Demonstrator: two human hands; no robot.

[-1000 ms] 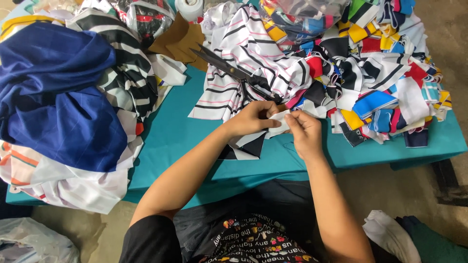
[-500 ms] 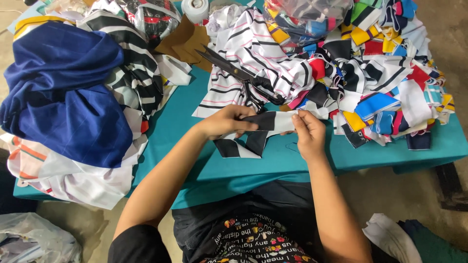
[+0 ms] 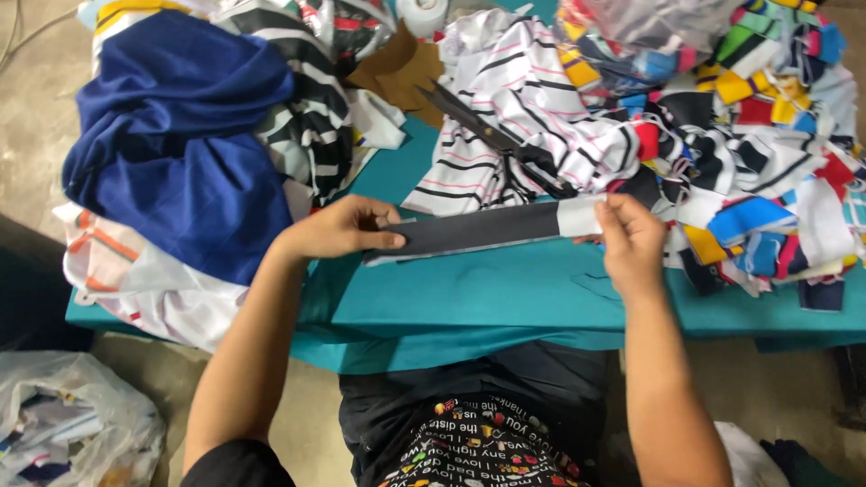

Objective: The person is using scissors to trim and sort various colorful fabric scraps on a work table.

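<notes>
A long dark cloth strip (image 3: 478,230) with a white end stretches flat over the teal table (image 3: 505,298). It looks soft, light and floppy, so the ends are the best places to hold. The left hand (image 3: 343,230) pinches one end, and the right hand (image 3: 627,239) pinches the white end. Black scissors (image 3: 501,140) lie on striped cloth (image 3: 523,99) just behind.

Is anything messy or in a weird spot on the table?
Yes. The black scissors lie on top of the striped cloth, not on the teal table. The blue fabric pile hangs over the table's left edge. Both hands, left hand and right hand, hold a dark strip flat.
</notes>
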